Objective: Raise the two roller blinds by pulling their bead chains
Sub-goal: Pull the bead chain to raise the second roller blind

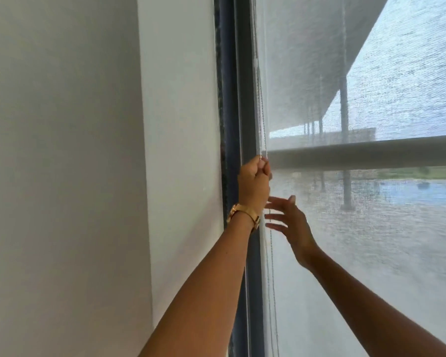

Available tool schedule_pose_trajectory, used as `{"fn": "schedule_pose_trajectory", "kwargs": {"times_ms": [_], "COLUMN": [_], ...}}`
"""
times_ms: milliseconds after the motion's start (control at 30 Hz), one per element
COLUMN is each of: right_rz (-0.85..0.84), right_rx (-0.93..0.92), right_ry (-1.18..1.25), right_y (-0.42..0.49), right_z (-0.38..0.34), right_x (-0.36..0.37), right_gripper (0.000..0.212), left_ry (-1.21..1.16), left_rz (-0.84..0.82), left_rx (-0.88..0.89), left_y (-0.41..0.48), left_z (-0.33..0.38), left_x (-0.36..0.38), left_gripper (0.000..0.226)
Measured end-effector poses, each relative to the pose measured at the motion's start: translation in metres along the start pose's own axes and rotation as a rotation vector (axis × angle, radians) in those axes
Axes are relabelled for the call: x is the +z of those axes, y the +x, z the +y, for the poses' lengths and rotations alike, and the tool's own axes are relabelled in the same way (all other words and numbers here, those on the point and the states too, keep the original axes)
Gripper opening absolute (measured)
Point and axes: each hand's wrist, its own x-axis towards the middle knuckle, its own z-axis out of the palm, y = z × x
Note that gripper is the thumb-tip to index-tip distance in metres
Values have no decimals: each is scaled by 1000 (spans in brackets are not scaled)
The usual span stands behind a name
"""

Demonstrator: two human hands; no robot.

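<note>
1. At the far left I see a plain white wall (62, 150), which steps into a lighter window reveal (180, 124) ending at a dark window frame (232, 99).
2. Just right of the frame, the white bead chain (262, 112) hangs down along the edge of the sheer roller blind (345, 253).
3. My left hand (254, 182) is closed in a fist around the bead chain, with the chain coming out of the top of the fist; a gold watch (242, 215) sits on that wrist.
4. Below and right of it, my right hand (291, 222) is spread wide, fingers apart, just beside the chain and holding nothing.
5. Further right, through the blind's weave, I make out a horizontal bar (371, 154), a roof on posts and water, all blurred.
</note>
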Motion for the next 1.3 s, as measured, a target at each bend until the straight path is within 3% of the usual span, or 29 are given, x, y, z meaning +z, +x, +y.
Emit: {"fn": "schedule_pose_trajectory", "kwargs": {"times_ms": [133, 433, 567, 700, 800, 933, 1000, 1167, 1300], "right_rz": [-25, -19, 93, 110, 124, 141, 155, 167, 151], "right_rx": [-147, -194, -201, -280, -305, -267, -242, -185, -151], "right_ry": [-8, 102, -56, -120, -99, -145, -165, -161, -156], "right_y": [51, 111, 106, 86, 75, 62, 52, 18, -15], "right_z": [-58, -146, -125, -85, -68, -40, -24, 17, 42], "right_x": [13, 34, 48, 55, 55, 52, 50, 51, 54], "right_gripper": [48, 28, 38, 36, 36, 32, 26, 18, 22], "left_ry": [-44, 13, 116, 175, 217, 78, 0, -25, -55], "left_rz": [-5, -55, -25, -112, -181, 107, 170, 176, 172], "left_rx": [-99, -278, -363, -545, -424, -273, -208, -17, -12], "left_y": [-35, -128, -158, -184, -190, -139, -101, -20, 19], "left_z": [-34, -105, -136, -149, -141, -111, -87, -24, 11], "left_x": [-3, 4, -14, -19, -25, -25, -22, -12, 0], "left_gripper": [40, 43, 44, 37, 28, 25, 31, 32, 30]}}
